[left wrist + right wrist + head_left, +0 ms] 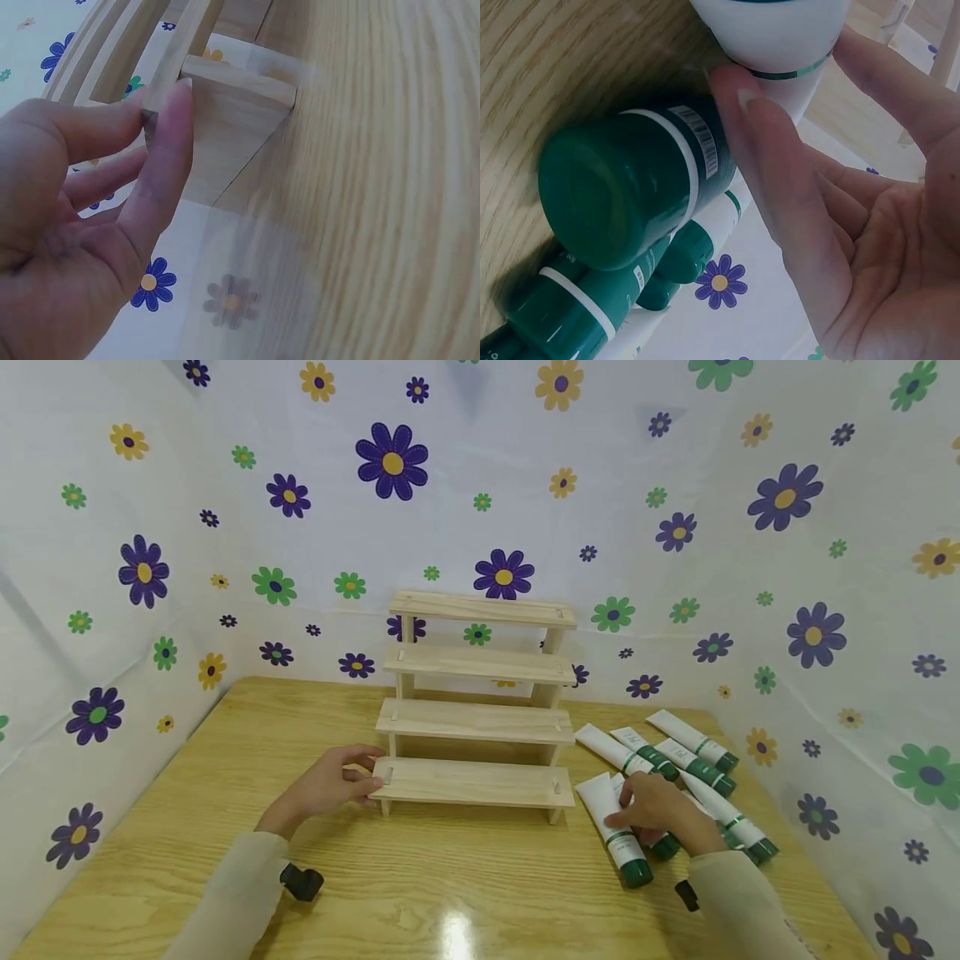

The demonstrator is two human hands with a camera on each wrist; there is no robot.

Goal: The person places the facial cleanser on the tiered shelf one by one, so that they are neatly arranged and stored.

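Note:
A four-tier wooden step shelf [472, 718] stands on the table. At its left side my left hand [333, 783] pinches the end of the lowest board [468, 782]; the left wrist view shows thumb and fingers on either side of that board end. To the right of the shelf, my right hand [654, 806] holds a white squeeze tube [602, 803] with a green cap, thumb on one side and fingers on the other in the right wrist view. This tube lies slanted, its cap [635, 871] towards me. Beside the fingers is another tube's green cap [607, 191].
Several more white and green tubes [690, 727] lie in a loose pile behind and right of my right hand, some overlapping. The wooden table [337, 902] is bordered by a flower-printed white cloth [480, 443] at the back and both sides.

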